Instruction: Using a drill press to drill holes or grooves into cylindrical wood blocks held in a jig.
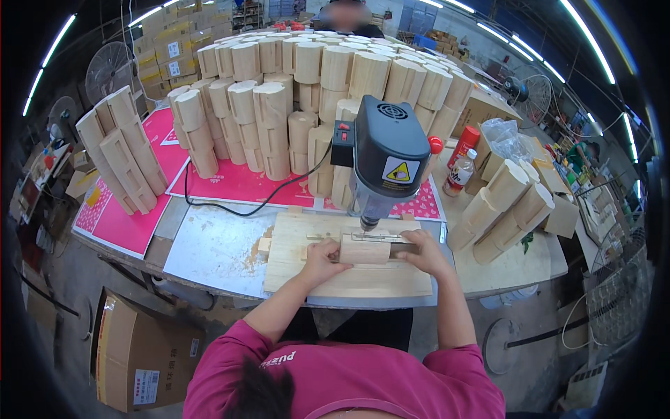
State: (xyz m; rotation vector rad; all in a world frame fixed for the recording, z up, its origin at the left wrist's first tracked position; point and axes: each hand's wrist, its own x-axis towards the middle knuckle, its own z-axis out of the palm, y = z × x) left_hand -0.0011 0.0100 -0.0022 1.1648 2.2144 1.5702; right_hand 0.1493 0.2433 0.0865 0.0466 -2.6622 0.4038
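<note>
By the drill (pixel 392 143), the wooden block (pixel 364 253) lies on the board (pixel 391 283); your left hand (pixel 322 263) grips its left end, your right hand's (pixel 423 254) hold is unclear; likely light, stiff, best held at its 2 ends

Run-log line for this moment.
left hand: at left end of pale wooden block | right hand: at its right end | black drill machine: chuck at block's far side | pale wooden board: beneath

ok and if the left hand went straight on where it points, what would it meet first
Likely the pale wooden block: the left hand points at its left end, apparently touching it, though exact contact is unclear.
</note>
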